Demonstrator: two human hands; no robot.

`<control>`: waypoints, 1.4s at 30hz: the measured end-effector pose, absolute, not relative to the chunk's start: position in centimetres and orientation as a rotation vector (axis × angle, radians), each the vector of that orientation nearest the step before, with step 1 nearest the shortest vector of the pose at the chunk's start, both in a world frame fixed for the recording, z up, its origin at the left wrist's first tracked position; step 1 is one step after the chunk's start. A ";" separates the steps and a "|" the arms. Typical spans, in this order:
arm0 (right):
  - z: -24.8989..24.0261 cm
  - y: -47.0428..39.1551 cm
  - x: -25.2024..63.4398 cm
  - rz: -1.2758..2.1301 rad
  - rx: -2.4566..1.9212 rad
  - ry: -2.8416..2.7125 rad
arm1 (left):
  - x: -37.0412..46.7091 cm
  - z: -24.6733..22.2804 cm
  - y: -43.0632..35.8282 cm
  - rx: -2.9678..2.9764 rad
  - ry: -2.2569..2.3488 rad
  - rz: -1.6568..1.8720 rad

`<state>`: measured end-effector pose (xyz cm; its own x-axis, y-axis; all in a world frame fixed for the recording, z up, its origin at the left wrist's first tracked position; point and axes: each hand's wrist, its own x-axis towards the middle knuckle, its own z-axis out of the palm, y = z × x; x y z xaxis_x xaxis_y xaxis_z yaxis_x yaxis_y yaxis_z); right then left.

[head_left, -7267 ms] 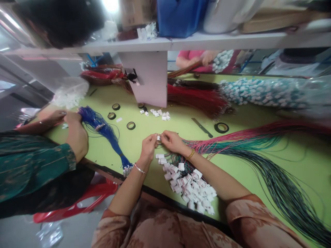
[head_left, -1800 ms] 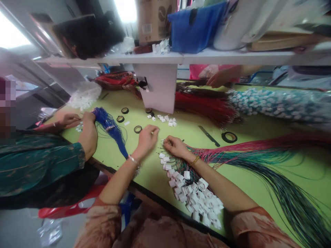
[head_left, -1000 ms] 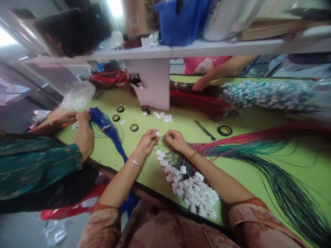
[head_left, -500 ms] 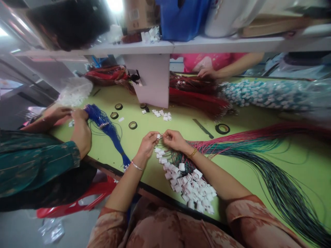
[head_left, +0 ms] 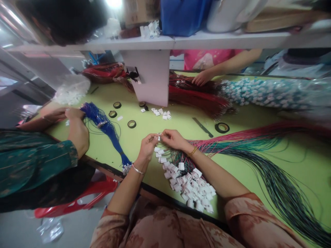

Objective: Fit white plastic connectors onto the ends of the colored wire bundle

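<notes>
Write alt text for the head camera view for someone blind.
A person's left hand pinches a small white boxy connector, the right hand close beside it, over a yellow-green table. Nearby lies a heap of white connectors; thin pink, green and black wires fan rightward.

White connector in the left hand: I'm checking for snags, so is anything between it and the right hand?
Nothing visible: the white connector, in the left hand, sits beside the right hand. The connector pile lies outside that gap. Fingertip detail is unclear.
</notes>
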<state>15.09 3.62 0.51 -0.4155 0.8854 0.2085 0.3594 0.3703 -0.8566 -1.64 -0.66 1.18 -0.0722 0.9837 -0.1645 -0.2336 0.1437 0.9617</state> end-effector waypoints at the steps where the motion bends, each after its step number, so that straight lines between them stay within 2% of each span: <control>1: 0.6 4.1 15.6 0.987 -1.068 -1.957 | -1.9 1.4 -0.7 0.890 1.177 1.223; 9: 1.0 4.8 16.1 0.498 -1.409 -2.480 | -3.6 1.8 -0.2 0.933 1.238 1.062; 14: 1.1 4.3 15.6 0.387 -1.382 -2.538 | -3.5 1.4 -0.1 0.887 1.232 1.086; 22: 1.6 3.9 15.2 0.958 -1.037 -2.012 | -2.9 0.9 -0.4 0.742 1.015 1.213; 25: 1.0 3.8 15.1 1.094 -1.038 -1.856 | -2.8 0.7 -0.3 0.703 0.973 1.215; 37: -0.2 3.7 15.5 1.384 -1.134 -1.728 | -2.7 0.1 -0.2 0.668 0.888 1.215; 42: -0.3 3.6 15.3 1.318 -1.161 -1.715 | -2.6 0.0 -0.2 0.728 0.914 1.231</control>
<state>15.30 3.59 -0.30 -0.3771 0.9262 -0.0073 0.2455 0.0924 -0.9650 -2.60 -0.24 -0.02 0.0806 0.9797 -0.1838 -0.4596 0.2001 0.8653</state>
